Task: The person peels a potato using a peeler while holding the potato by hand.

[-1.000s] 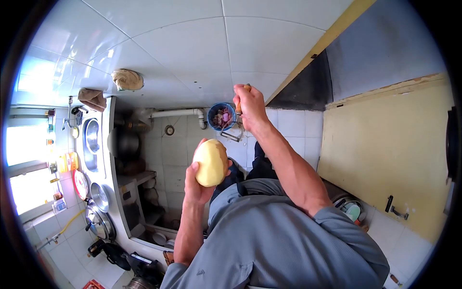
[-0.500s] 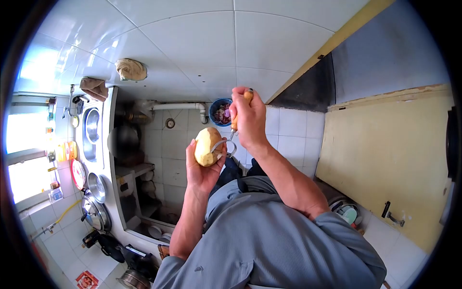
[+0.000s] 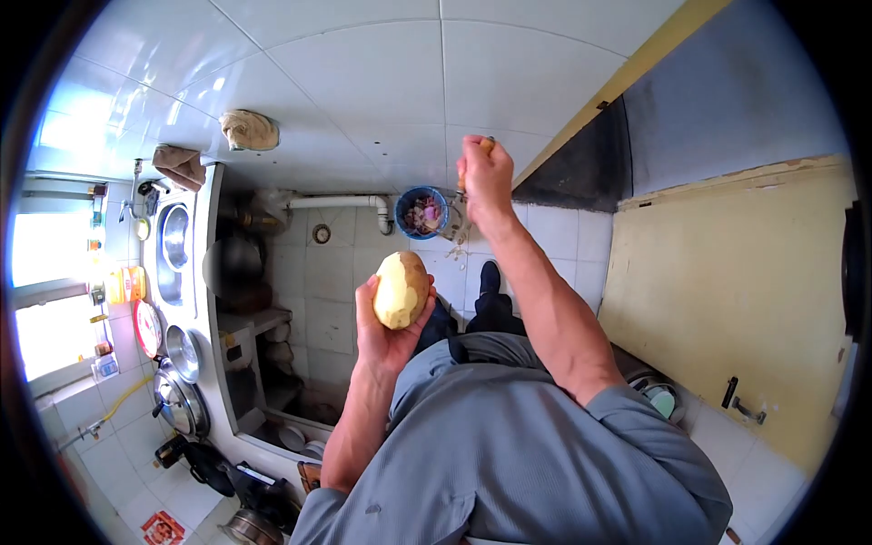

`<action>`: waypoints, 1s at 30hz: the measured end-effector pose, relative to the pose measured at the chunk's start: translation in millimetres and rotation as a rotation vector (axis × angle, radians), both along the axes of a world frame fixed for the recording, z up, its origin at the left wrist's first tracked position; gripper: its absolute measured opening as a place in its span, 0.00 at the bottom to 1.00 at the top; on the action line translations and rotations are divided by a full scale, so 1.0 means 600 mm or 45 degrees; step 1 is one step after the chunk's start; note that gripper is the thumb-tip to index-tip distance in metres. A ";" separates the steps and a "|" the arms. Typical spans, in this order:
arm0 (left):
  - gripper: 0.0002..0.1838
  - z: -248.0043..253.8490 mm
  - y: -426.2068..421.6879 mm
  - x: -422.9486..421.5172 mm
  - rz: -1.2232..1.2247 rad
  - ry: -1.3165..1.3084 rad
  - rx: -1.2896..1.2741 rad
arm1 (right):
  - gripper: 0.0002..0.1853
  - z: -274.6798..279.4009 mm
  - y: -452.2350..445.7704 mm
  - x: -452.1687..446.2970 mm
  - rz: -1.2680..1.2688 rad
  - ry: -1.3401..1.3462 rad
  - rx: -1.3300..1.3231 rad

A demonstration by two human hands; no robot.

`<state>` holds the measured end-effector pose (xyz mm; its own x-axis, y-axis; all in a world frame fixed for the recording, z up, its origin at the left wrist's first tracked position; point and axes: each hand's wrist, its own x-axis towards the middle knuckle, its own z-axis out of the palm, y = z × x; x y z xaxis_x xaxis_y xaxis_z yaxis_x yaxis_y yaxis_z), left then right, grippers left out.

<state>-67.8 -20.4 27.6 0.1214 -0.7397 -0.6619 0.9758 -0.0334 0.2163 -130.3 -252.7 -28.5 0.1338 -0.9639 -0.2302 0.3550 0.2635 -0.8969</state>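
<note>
Potato [image 3: 401, 291]: in our L hand [image 3: 385, 341], fingers cupped part-way round it, partly bare.
Peeler [image 3: 461, 186]: R hand [image 3: 488, 177] closed round wood handle, held clear of potato; blade end blurred.
Strokes: we'd best go light, follow curve, L fingertips clear.
Surface: oval; flesh yellow, smooth, faceted; skin brown, matte.

The potato [image 3: 394, 296] is large and oval, pale yellow and faceted where pared, with brown skin left along its right side and upper end. It stands roughly upright, cradled in the left hand [image 3: 386, 341], thumb on one side and fingers on the other. The peeler [image 3: 460, 186], its wooden handle in the right hand [image 3: 489, 183], is apart from the potato, its blade blurred.
</note>
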 end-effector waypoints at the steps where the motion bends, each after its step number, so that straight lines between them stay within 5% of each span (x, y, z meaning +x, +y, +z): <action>1: 0.35 0.003 -0.002 -0.001 0.032 -0.027 0.037 | 0.10 0.018 0.003 -0.006 0.052 0.035 0.007; 9: 0.36 0.004 -0.009 0.006 -0.059 -0.145 0.022 | 0.08 0.084 0.104 0.012 0.498 -0.144 0.133; 12: 0.37 0.007 -0.001 0.007 -0.098 -0.118 -0.059 | 0.08 0.014 0.033 0.011 0.121 0.072 0.093; 20: 0.36 0.000 -0.015 0.006 -0.030 -0.097 -0.011 | 0.09 0.105 0.090 0.005 0.404 -0.139 0.156; 25: 0.36 0.000 -0.013 0.003 -0.057 -0.133 0.060 | 0.10 0.075 0.105 0.022 0.479 -0.107 0.203; 30: 0.36 0.008 0.006 0.000 -0.112 -0.094 -0.066 | 0.09 0.015 0.040 0.013 0.158 0.024 0.144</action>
<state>-67.9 -17.1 32.1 0.1019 -0.7824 -0.6143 0.9508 -0.1050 0.2913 -122.4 -228.9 -19.3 0.2452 -0.9079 -0.3401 0.2971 0.4043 -0.8650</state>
